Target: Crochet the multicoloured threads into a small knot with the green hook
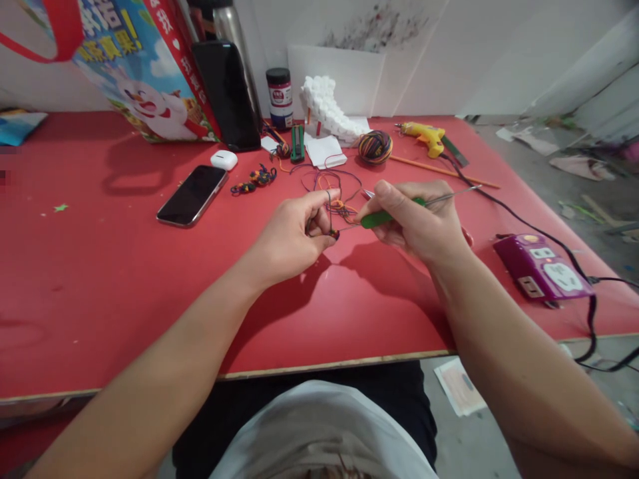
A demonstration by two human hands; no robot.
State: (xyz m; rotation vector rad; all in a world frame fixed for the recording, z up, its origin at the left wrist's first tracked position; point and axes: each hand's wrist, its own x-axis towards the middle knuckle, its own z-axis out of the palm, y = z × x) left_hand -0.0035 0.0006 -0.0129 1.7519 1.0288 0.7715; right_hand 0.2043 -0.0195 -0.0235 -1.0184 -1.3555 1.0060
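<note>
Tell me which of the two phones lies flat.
The phone beside the small white case, its dark screen facing up. The other phone stands on end next to the cartoon-printed bag.

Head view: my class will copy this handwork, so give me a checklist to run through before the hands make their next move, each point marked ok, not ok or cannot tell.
1. Tool gripped: ok; the right hand holds the green-handled hook.
2. Work held: ok; the left hand pinches the small yarn piece.
3. Strand raised: ok; the dark strand runs from the left index finger down toward the piece.
4. Loop on the hook's tip: cannot tell; too small to make out.
5. Loose yarn laid out neatly: not ok; it lies in crossing loops behind the hands.
6. Yarn ball on the table: ok.
</note>
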